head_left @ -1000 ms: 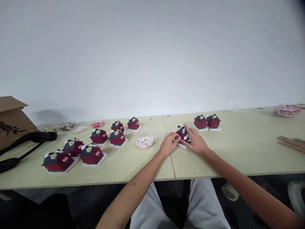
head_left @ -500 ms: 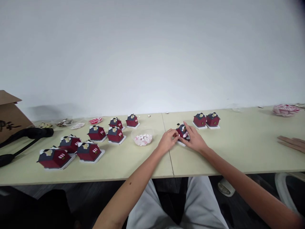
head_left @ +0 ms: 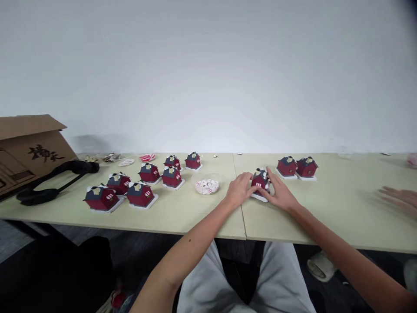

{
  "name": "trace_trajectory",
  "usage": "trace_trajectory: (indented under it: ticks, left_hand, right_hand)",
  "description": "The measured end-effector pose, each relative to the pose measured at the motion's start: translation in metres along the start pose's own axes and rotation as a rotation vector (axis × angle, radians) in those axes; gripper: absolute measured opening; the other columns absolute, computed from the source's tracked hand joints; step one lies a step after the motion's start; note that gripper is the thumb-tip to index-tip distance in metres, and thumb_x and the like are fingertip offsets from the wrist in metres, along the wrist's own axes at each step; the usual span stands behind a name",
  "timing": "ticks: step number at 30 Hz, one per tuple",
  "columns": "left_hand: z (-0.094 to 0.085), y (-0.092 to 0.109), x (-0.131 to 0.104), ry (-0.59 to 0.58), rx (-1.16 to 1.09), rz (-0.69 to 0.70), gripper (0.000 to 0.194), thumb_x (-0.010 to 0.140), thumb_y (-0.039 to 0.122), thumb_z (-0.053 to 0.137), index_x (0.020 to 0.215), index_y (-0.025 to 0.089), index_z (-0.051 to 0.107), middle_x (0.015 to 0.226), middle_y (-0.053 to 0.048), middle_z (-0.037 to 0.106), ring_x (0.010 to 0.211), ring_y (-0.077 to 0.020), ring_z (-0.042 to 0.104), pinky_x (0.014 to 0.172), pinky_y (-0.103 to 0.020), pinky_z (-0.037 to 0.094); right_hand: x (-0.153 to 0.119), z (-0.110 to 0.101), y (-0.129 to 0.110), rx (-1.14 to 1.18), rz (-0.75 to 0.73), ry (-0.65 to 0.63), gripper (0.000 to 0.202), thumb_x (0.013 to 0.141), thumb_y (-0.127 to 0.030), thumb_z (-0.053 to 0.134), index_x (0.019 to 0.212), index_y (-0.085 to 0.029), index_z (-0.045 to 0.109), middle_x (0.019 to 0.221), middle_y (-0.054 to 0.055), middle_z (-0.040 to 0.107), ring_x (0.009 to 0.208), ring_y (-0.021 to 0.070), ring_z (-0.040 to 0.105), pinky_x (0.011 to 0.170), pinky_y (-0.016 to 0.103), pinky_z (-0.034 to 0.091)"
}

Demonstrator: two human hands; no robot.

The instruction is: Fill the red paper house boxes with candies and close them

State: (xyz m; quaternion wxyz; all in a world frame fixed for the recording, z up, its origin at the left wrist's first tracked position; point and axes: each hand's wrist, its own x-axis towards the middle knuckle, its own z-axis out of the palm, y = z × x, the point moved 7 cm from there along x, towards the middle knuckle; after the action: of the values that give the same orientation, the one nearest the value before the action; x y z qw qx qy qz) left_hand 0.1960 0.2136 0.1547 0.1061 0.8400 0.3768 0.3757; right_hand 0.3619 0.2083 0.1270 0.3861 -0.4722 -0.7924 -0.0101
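Both hands are around a small dark red house (head_left: 259,179) with a dark roof and white base, which stands on the table right of the seam. My left hand (head_left: 240,189) grips its left side, with the thumb across the front wall. On the other side, my right hand (head_left: 280,193) holds the right side between thumb and raised forefinger. Left of my left hand is a clear bowl (head_left: 207,187) of small white and red-striped pieces. Two similar houses (head_left: 287,167) stand behind and right of my right hand. Several more houses (head_left: 140,194) are grouped at the left.
A cardboard box (head_left: 35,152) and a black strap-like object (head_left: 58,182) lie at the far left. Along the wall are small piles of parts (head_left: 112,157) and red-striped pieces (head_left: 147,158). Another person's hand (head_left: 402,198) is over the table at the right edge.
The view has turned left, so things appear further right. My left fingers have moved from a pinch near the house's front to its left side. The other person's hand is blurred and has shifted.
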Motion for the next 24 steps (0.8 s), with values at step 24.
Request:
trace_trajectory:
  ticks: [24]
  left_hand:
    - [-0.265,-0.073,0.007,0.393,0.274,-0.229,0.057,0.08,0.044,0.075,0.128,0.025,0.051,0.122,-0.008,0.058,0.113,-0.0236,0.059,0.104,-0.036,0.046]
  right_hand:
    - [0.073,-0.076,-0.004,-0.237,-0.1,0.429,0.058,0.097,-0.049,0.048,0.146,-0.017,0.047,0.145,0.017,0.052,0.137,0.0356,0.047,0.114,0.053,0.039]
